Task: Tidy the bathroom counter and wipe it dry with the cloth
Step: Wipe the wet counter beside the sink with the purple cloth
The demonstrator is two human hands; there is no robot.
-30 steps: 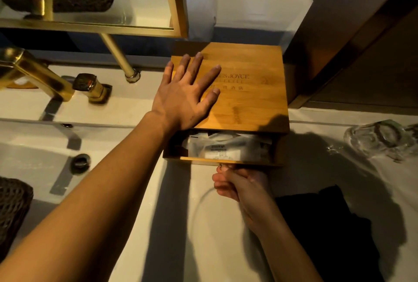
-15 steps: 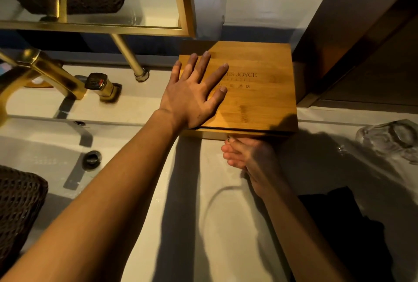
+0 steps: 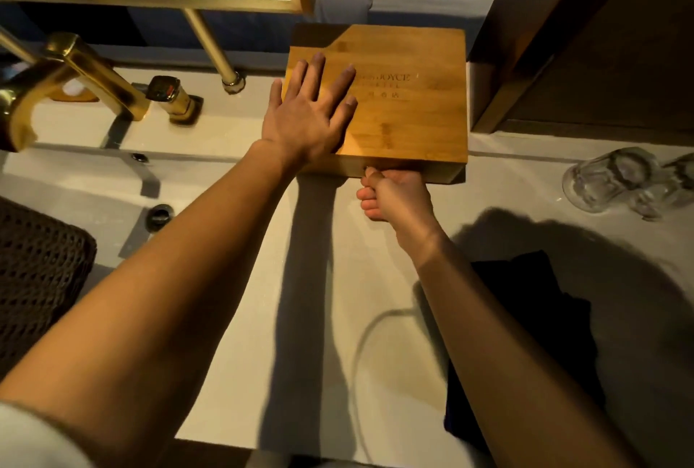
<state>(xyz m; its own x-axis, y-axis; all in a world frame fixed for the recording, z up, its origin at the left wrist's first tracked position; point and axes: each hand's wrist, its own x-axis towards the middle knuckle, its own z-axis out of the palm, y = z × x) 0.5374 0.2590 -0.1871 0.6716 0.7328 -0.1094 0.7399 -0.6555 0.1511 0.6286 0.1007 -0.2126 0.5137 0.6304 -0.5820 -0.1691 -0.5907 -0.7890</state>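
Observation:
A bamboo box with printed lettering stands at the back of the white counter, its drawer pushed in flush. My left hand lies flat on the lid's left part, fingers spread, holding nothing. My right hand is at the drawer front, fingers curled and the thumb and forefinger pinched at its small knob, which is mostly hidden. A dark cloth lies crumpled on the counter at the right, partly under my right forearm.
A gold faucet and its handle stand left over the sink basin. A dark woven basket sits at the left edge. Upturned glasses lie at the right. A gold shelf leg rises behind.
The drawer, open a second ago with white packets showing, has been pushed shut by my right hand. My left hand stayed flat on the lid.

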